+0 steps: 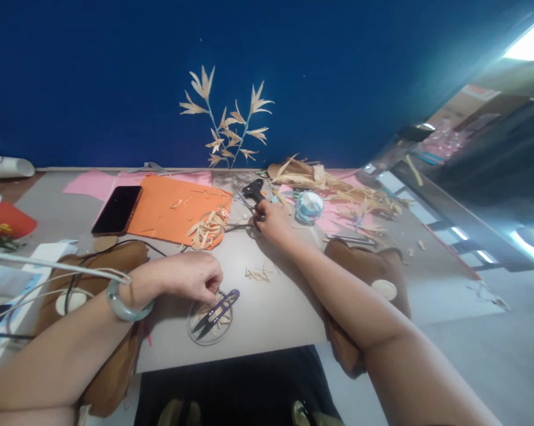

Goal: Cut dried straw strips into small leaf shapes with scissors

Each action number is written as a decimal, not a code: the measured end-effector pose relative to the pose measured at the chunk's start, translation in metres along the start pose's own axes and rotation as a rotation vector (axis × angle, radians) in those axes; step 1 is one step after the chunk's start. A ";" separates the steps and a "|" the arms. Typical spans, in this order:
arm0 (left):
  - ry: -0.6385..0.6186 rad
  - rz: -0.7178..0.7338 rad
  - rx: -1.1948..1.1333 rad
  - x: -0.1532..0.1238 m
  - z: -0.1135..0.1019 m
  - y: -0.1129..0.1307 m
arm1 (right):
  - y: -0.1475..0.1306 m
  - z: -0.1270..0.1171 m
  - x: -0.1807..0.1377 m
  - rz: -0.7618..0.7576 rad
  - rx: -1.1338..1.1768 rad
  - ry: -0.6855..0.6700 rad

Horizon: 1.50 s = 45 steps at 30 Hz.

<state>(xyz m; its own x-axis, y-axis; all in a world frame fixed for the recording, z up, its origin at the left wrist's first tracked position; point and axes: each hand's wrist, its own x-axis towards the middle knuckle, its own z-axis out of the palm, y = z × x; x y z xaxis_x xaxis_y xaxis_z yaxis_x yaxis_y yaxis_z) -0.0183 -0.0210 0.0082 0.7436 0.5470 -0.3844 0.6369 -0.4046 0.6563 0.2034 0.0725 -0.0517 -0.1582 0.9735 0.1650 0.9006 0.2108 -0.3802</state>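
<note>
My left hand (194, 277) hangs over a clear round dish (191, 328), its fingers pinched together; whatever they hold is hidden. Thread snips (217, 312) with dark purple handles lie across the dish, on top of short pale straw-coloured pieces. Farther back, my right hand (272, 223) has its fingers curled round the handle of a black glue gun (254, 190), whose upper part shows beyond the hand. A few pale slivers (258, 274) lie on the table between the two hands. Behind stands a branch (235, 133) with dried, pointed straw leaves.
On an orange sheet (160, 207) lie curled straw strips (208, 228) and a black phone (117, 210). Blue-green tape (309, 207) and dried husks (337, 186) are at the back right. Brown cushions (368, 269) flank the work. A red cup (7, 219) stands far left.
</note>
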 end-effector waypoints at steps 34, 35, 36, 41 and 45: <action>0.802 -0.091 -0.522 0.030 -0.002 -0.018 | -0.051 -0.018 -0.048 -0.144 0.892 -0.070; 0.803 -0.083 -0.573 0.029 -0.004 -0.016 | -0.052 -0.018 -0.049 -0.128 0.914 -0.075; 0.800 -0.081 -0.616 0.029 -0.005 -0.015 | -0.052 -0.017 -0.049 -0.110 0.931 -0.080; 0.759 -0.101 -0.745 0.027 -0.007 -0.011 | -0.053 -0.013 -0.052 -0.041 1.007 -0.128; 0.776 -0.072 -0.865 0.029 -0.002 -0.014 | -0.053 -0.011 -0.052 -0.009 1.071 -0.162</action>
<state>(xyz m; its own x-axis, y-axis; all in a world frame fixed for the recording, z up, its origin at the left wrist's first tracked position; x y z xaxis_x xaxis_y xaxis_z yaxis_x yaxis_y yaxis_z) -0.0059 0.0022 -0.0110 0.1961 0.9713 -0.1344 0.0985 0.1168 0.9883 0.1683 0.0094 -0.0296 -0.2855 0.9551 0.0795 0.0900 0.1092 -0.9899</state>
